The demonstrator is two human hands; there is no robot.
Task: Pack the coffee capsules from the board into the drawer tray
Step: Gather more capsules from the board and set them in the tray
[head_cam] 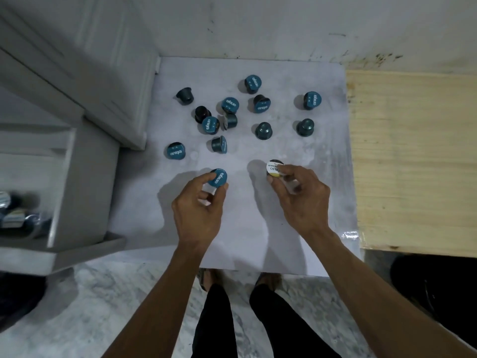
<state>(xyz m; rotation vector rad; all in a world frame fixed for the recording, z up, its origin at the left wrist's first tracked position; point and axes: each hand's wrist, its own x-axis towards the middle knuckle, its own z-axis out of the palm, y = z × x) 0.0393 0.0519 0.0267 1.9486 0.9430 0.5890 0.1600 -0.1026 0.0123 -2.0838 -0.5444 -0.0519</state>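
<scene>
Several teal coffee capsules (230, 105) lie scattered over the far half of a white board (258, 241), some lid up, some on their sides. My left hand (197, 210) holds a teal capsule (219, 178) by its rim just above the board's middle. My right hand (302, 197) grips a capsule with a white and yellow lid (273, 167) a little to the right. The open drawer tray (62, 192) juts out at the left edge, with a few capsules (15, 215) blurred inside it.
A grey cabinet (77, 73) stands at the left behind the drawer. A pale wooden panel (413, 161) borders the board on the right. A white wall runs along the back. My legs and feet (245, 306) stand on marble floor below the board.
</scene>
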